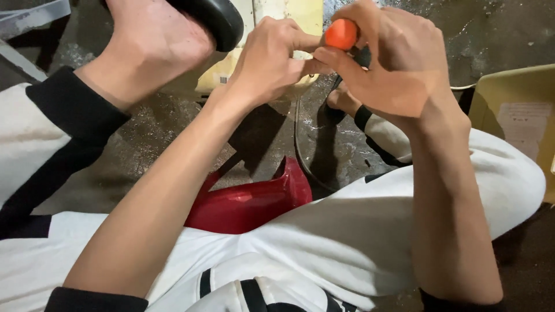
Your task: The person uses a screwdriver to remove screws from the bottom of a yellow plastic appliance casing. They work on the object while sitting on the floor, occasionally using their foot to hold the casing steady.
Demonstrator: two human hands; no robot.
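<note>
Currently I see my right hand (pixel 399 69) clamped around a small rounded orange plastic handle (pixel 341 33) above my lap, left hand (pixel 272 58) fingertips pinched beside it; a loosened pinch would likely drop it onto the wet floor (pixel 347 144).

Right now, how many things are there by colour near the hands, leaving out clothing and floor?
Orange: 1, the small orange piece pinched between left hand and right hand.
Red: 1, the red bag.
Black: 1, the black rounded part.
Yellow: 1, the yellow bin.
Total: 4
</note>
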